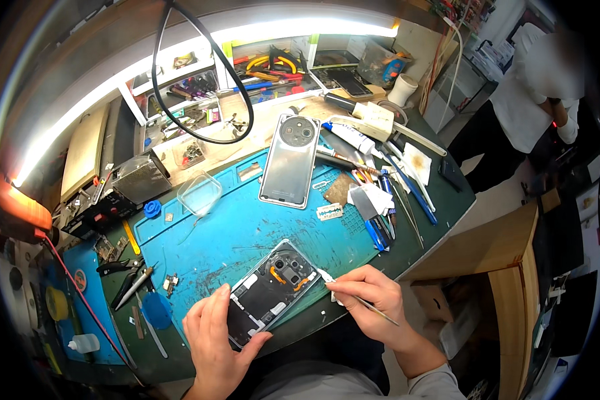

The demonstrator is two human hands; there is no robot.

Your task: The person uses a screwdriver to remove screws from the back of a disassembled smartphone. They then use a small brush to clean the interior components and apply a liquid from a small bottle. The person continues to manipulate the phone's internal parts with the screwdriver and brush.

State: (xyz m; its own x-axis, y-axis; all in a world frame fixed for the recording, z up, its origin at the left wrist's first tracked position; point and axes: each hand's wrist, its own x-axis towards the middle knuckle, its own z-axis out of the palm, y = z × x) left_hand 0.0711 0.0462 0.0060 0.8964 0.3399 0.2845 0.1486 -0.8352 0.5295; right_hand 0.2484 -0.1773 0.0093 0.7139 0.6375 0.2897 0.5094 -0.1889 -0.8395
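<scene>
An opened smartphone (270, 290) lies tilted at the mat's near edge, its back off. Its camera module, orange flex strips and black inner covers are exposed. My left hand (219, 333) grips the phone's lower left end, fingers along one side and thumb along the other. Between the fingertips of my right hand (373, 303) is a thin metal tool (378, 311). A white tip or scrap (325, 275) at its far end sits at the phone's upper right edge; whether it touches cannot be made out. Farther back lies a phone back cover (290, 167) with a round camera ring.
A blue work mat (247, 230) covers the bench middle. Right of it lie a razor blade (329, 212), a white tube (350, 138), tweezers and pens. A clear plastic box (200, 193) and pliers (123, 283) are on the left. A person (530, 93) stands at far right.
</scene>
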